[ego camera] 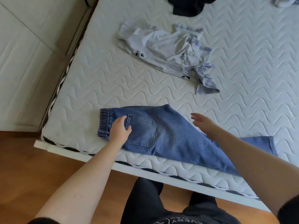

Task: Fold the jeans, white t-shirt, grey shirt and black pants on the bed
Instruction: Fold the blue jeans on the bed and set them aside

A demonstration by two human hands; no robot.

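Blue jeans (pixel 169 133) lie along the near edge of the bed (pixel 100 88), folded lengthwise, elastic waistband to the left, back pocket up, legs running right. My left hand (pixel 119 130) rests flat on the jeans beside the pocket, near the waistband. My right hand (pixel 202 122) hovers open over the leg part, fingers spread. A crumpled white t-shirt (pixel 163 50) with paw prints lies mid-bed, a pale checked garment (pixel 205 78) tangled at its right side. Black pants (pixel 189 5) sit bunched at the far edge. A grey garment (pixel 284 1) shows partly at the top right.
The quilted white mattress sits on a white frame with a striped border. Wooden floor (pixel 32 172) lies to the left and below. White wardrobe panels (pixel 24 62) stand at the left. My legs in black trousers stand against the bed's near edge.
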